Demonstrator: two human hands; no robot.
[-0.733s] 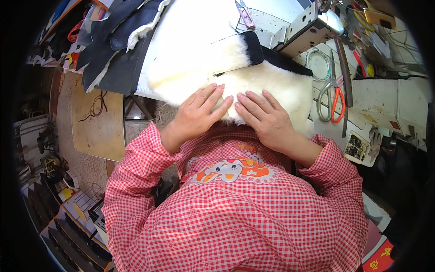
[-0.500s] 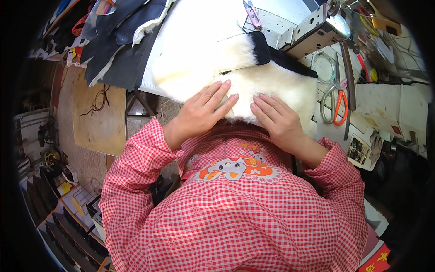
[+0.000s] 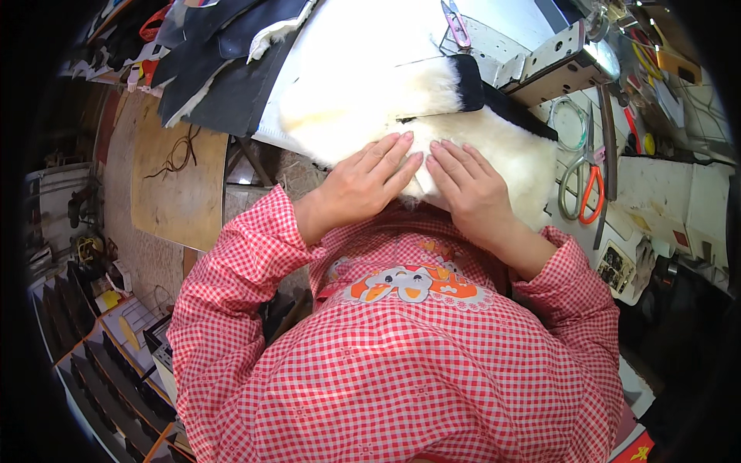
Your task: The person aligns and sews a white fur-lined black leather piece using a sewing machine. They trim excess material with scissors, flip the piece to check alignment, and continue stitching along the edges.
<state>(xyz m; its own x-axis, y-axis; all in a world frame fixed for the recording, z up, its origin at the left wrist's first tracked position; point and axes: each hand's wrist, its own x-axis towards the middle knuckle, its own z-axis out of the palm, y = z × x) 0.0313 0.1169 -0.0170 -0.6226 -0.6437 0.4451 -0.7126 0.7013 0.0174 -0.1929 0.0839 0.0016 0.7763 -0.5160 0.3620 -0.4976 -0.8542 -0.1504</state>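
Note:
A cream-white fur piece point(image 3: 509, 166) with black trim point(image 3: 469, 83) along its far side lies at the front edge of the work table. Both of my hands rest on its near part. My left hand point(image 3: 370, 174) lies with its fingers stretched over the pile, the thumb a little apart. Close by on the right, my right hand point(image 3: 471, 185) presses flat, fingers extended and pointing away from me. Between the fingertips runs a narrow strip of fur. Whatever lies beneath my palms is hidden.
A metal sewing machine point(image 3: 567, 65) stands at the far right of the fur. Pink thread snips point(image 3: 457, 27) lie behind it, and orange-handled scissors point(image 3: 590, 193) lie to the right. Dark fur-backed pieces point(image 3: 224, 92) are stacked at the left. A wooden board point(image 3: 174, 181) sits lower left.
My right hand has moved left over the fur, closer to my left hand. The whole scene has shifted slightly rightward in view.

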